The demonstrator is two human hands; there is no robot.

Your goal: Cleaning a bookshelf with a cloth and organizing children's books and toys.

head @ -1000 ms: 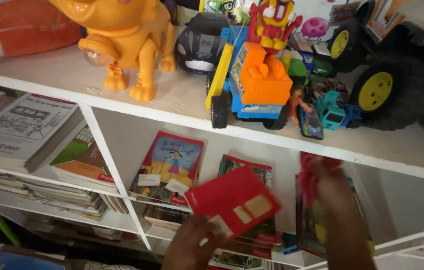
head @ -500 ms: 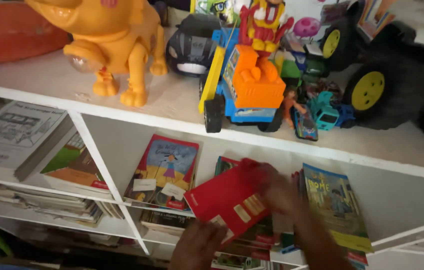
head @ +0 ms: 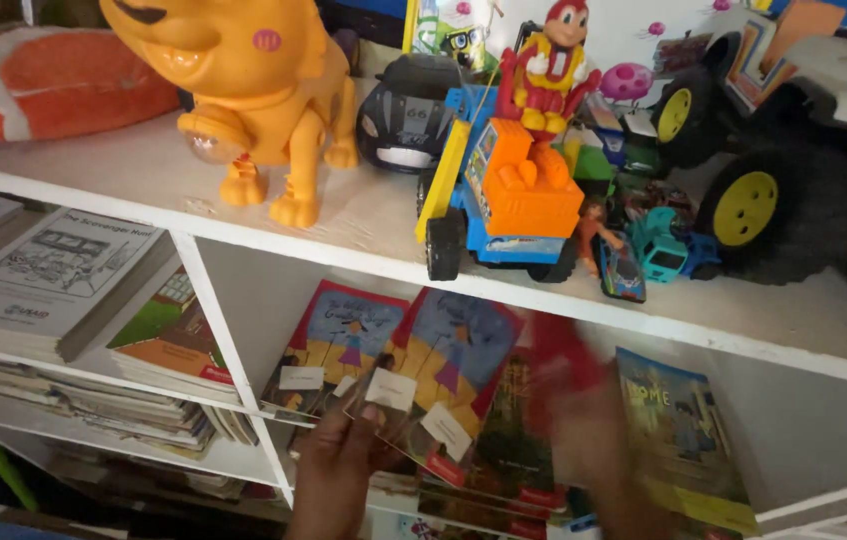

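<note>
My left hand (head: 335, 470) reaches up from the bottom edge and grips the lower left corner of a picture book (head: 453, 365). Its cover is blue and yellow with white labels, and it is tilted in front of the lower shelf compartment. My right hand (head: 588, 445) is a motion blur just right of that book. A red booklet (head: 565, 350) smears at its fingers, in front of the books standing in the compartment. A similar picture book (head: 343, 345) leans just behind the held one.
The white shelf board (head: 143, 185) above carries a yellow toy animal (head: 263, 90), an orange football (head: 43, 80), a black toy car (head: 408, 115), a blue and orange toy truck (head: 513, 195) and a big-wheeled truck (head: 793, 170). Stacked booklets (head: 53, 280) fill the left compartment. Another book (head: 683, 430) leans at right.
The red booklet has gone from my left hand to the right side with my right hand. My left hand now holds up the blue and yellow picture book instead.
</note>
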